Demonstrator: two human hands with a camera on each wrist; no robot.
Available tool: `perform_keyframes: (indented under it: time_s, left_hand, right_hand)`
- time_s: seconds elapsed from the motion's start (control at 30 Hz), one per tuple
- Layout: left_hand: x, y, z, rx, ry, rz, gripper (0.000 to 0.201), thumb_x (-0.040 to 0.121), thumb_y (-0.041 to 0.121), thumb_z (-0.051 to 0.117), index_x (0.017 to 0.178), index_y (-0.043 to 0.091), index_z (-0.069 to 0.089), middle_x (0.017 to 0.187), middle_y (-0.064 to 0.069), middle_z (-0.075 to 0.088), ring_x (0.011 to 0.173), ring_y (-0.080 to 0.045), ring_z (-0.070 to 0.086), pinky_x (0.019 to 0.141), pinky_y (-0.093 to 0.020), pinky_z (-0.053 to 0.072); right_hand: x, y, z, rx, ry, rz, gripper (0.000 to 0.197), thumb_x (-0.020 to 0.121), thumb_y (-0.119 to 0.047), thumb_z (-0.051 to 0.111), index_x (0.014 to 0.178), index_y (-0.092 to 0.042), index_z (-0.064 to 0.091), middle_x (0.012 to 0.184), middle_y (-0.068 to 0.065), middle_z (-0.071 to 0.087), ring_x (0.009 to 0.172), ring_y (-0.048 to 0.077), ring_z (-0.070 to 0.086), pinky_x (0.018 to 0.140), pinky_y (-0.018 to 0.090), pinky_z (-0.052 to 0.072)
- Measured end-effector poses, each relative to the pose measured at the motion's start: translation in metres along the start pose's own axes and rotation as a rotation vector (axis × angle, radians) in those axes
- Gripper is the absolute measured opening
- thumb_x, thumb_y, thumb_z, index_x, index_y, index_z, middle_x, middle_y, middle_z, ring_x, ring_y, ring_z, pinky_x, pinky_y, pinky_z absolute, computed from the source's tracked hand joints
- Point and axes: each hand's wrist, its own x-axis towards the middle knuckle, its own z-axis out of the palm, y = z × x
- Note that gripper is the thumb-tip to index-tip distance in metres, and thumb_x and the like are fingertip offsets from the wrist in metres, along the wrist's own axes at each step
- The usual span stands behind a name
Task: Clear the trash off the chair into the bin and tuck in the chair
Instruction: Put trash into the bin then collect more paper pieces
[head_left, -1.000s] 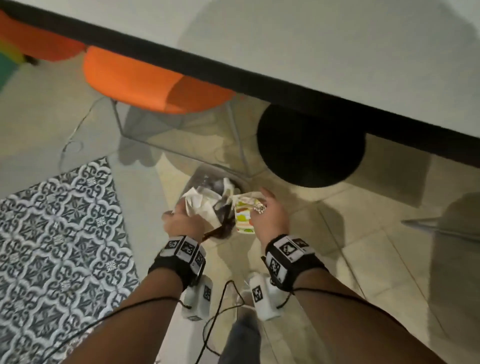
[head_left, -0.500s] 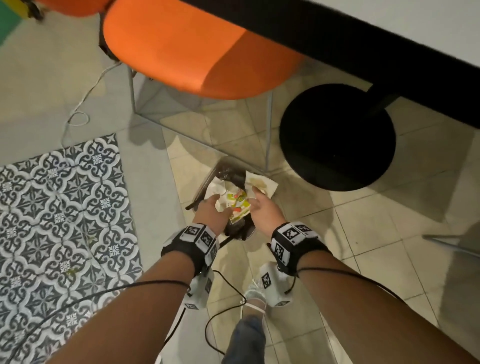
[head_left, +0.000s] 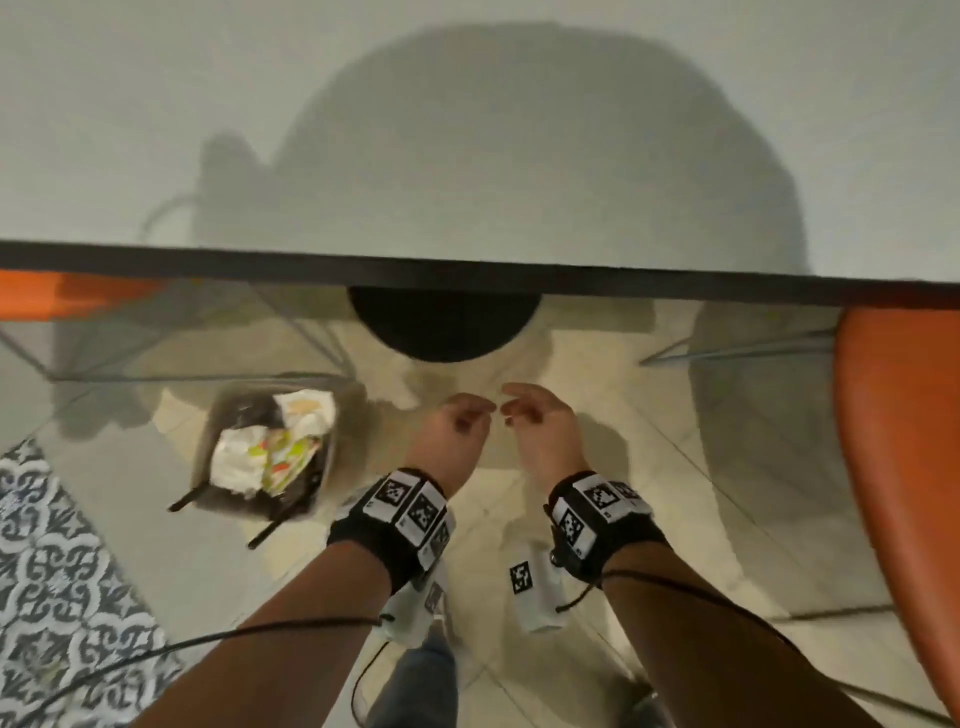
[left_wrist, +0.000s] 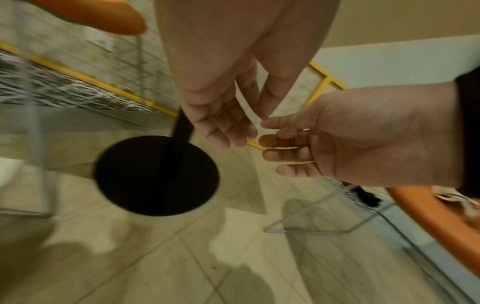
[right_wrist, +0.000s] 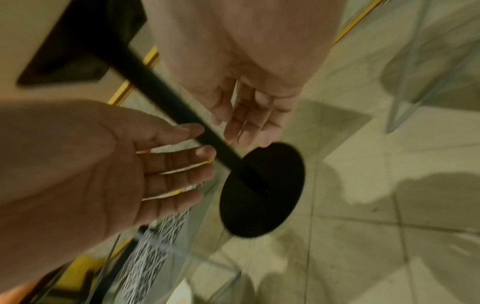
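I saw both hands empty: left hand (head_left: 457, 431) and right hand (head_left: 540, 426) hung side by side over the floor, fingers loosely curled, holding nothing. The trash (head_left: 270, 447), crumpled wrappers, lay in the bin (head_left: 208, 457) left of the hands. An orange chair (head_left: 904, 467) stood at right, beside the table (head_left: 467, 270).

Both hands are off the trash now! The left hand (head_left: 457, 431) and right hand (head_left: 540, 426) have lifted empty and hover right of the bin (head_left: 208, 441), the crumpled wrappers (head_left: 270, 447) left lying inside it.
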Motion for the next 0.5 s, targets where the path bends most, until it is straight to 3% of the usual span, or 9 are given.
perform_keyframes:
  time_s: [0.13, 0.23, 0.27, 0.33, 0.4, 0.5]
  left_hand:
    - [-0.024, 0.071, 0.118, -0.010, -0.173, 0.072, 0.019, 0.090, 0.006, 0.053, 0.090, 0.021, 0.064, 0.089, 0.002, 0.064, 0.084, -0.014, 0.058, 0.078, -0.021, 0.043]
    - [-0.046, 0.120, 0.209, 0.014, -0.279, 0.129, 0.021, 0.089, 0.005, 0.054, 0.083, 0.022, 0.063, 0.085, 0.000, 0.064, 0.084, -0.018, 0.060, 0.082, -0.028, 0.048]
    - [-0.054, 0.136, 0.237, 0.037, -0.292, 0.156, 0.017, 0.090, 0.007, 0.055, 0.084, 0.021, 0.064, 0.085, 0.001, 0.064, 0.084, -0.016, 0.059, 0.083, -0.028, 0.049]
    - [-0.069, 0.166, 0.291, 0.103, -0.299, 0.211, 0.011, 0.091, 0.014, 0.056, 0.091, 0.019, 0.065, 0.088, 0.004, 0.063, 0.081, -0.012, 0.058, 0.077, -0.022, 0.049]
    - [-0.081, 0.194, 0.340, 0.172, -0.299, 0.239, 0.010, 0.090, 0.021, 0.058, 0.097, 0.020, 0.065, 0.095, 0.004, 0.063, 0.082, -0.011, 0.057, 0.073, -0.021, 0.046]
    - [-0.092, 0.228, 0.401, 0.316, -0.269, 0.337, 0.025, 0.086, 0.028, 0.063, 0.108, 0.018, 0.062, 0.114, -0.004, 0.059, 0.104, -0.020, 0.057, 0.087, -0.031, 0.048]
  right_hand:
    - [-0.024, 0.046, -0.143, 0.035, 0.263, -0.035, 0.032, 0.085, 0.002, 0.051, 0.092, -0.025, 0.066, 0.077, -0.011, 0.064, 0.080, 0.017, 0.062, 0.080, 0.027, 0.049]
    - [-0.050, 0.086, -0.252, 0.020, 0.453, -0.022, 0.019, 0.087, -0.004, 0.055, 0.095, -0.015, 0.069, 0.085, -0.009, 0.066, 0.081, 0.015, 0.060, 0.075, 0.013, 0.045]
    - [-0.057, 0.098, -0.287, 0.017, 0.510, -0.013, 0.015, 0.089, -0.008, 0.057, 0.096, -0.013, 0.070, 0.090, -0.005, 0.068, 0.083, 0.017, 0.061, 0.074, 0.014, 0.046]
    - [-0.075, 0.122, -0.354, -0.005, 0.596, 0.028, 0.015, 0.090, -0.015, 0.057, 0.098, -0.014, 0.070, 0.094, 0.000, 0.071, 0.085, 0.020, 0.063, 0.077, 0.026, 0.047]
    - [-0.094, 0.147, -0.416, -0.040, 0.681, 0.065, 0.017, 0.090, -0.013, 0.055, 0.098, -0.013, 0.070, 0.095, 0.002, 0.069, 0.086, 0.019, 0.060, 0.077, 0.028, 0.045]
    - [-0.117, 0.188, -0.489, -0.163, 0.891, 0.108, 0.023, 0.083, -0.010, 0.058, 0.104, -0.013, 0.068, 0.107, 0.012, 0.062, 0.100, 0.029, 0.056, 0.086, 0.037, 0.045]
